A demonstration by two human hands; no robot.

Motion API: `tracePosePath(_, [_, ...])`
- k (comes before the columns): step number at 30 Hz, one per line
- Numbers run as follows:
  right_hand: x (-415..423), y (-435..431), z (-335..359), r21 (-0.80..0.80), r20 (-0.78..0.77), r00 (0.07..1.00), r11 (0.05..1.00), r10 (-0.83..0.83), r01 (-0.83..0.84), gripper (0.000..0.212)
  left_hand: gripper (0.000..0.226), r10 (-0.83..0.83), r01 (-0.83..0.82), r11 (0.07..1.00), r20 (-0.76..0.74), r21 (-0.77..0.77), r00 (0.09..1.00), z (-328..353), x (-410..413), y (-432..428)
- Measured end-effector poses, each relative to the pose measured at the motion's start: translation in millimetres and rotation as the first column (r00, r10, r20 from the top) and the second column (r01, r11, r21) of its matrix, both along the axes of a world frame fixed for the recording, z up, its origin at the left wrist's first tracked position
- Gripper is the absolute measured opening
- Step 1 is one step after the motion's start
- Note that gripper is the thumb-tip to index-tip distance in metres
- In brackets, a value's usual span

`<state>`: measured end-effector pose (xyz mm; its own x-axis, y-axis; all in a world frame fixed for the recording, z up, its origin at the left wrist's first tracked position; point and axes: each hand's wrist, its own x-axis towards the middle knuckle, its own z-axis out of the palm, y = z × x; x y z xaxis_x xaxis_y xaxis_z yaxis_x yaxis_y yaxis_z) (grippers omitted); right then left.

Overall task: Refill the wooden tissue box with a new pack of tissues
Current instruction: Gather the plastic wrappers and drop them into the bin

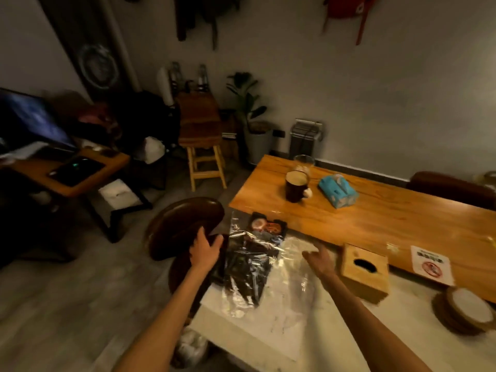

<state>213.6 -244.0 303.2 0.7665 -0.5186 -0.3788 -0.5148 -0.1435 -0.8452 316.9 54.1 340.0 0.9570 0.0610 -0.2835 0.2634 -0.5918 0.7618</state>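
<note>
Nearest the camera, two bare forearms reach out over the pale near end of the desk point(268, 342). The left hand point(205, 248) rests on the curved back of a dark chair point(185, 226) at the desk's left edge; its grip is closed loosely over that chair back, the fingers wrapped on the rim. The right hand point(320, 260) hovers above the desk with the grip apart and nothing in it, just beside the wooden tissue box point(365, 272) but not touching it, as far as the blur allows.

Between the hands lies crinkled clear plastic wrap point(271, 275) over a dark printed package point(252, 253). The wooden tissue box stands upright at the seam where the pale surface meets the orange wood, its oval slot on top showing dark, with no tissue poking out, so it looks unfilled. A stack of round coasters point(464, 310) sits to its right.

Farther back on the wood, well apart from the box, the blue tissue pack point(338, 191) lies near a dark mug point(296, 186) and a glass point(303, 161).

By this layout the refill has scarcely begun: the box is unopened, the pack unfetched. Left to do: open the box, bring the pack over, load it and pull a tissue through the slot.
</note>
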Motion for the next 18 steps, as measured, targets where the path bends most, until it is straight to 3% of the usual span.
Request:
tracePosePath(2, [8,14,-23,0.118,-0.07,0.997,0.992,-0.04,0.048,0.072,0.07,-0.032,0.011,0.988,-0.14,-0.152,0.99,-26,-13,19])
tracePosePath(4, [12,21,-30,0.205,-0.039,0.995,0.974,-0.09,0.097,0.071,0.064,-0.082,0.044,0.976,-0.172,-0.214,0.982,-40,-17,27])
tracePosePath(12, [-4,13,11,0.142,0.289,0.939,0.979,-0.184,0.148,0.063,0.055,-0.218,0.17,0.89,-0.067,-0.423,0.974,5,1,-2])
tracePosePath(18, [-8,-43,126,0.035,0.499,0.849,0.983,-0.172,0.178,0.061,0.047,-0.387,0.43,0.791,0.187,-0.436,0.903,109,49,-70])
